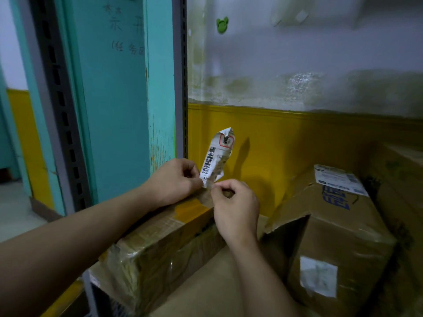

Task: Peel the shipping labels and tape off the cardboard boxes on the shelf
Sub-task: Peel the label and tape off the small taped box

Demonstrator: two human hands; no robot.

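Observation:
A crumpled white shipping label (216,156) with a barcode stands up above the far end of a long tape-wrapped cardboard box (158,243). My left hand (176,179) pinches the label's lower left edge. My right hand (235,207) pinches a strip of clear tape (207,197) that hangs from the label's bottom down to the box top. To the right lies a second cardboard box (332,225) with a torn flap, a white label (338,179) on its top and a white sticker (318,276) on its front face.
A perforated grey shelf post (182,76) rises just behind my left hand, beside a teal door frame (119,99). Another cardboard box (402,170) sits at the far right. The yellow and white wall (297,133) closes the back. A flat cardboard surface (206,289) lies in front.

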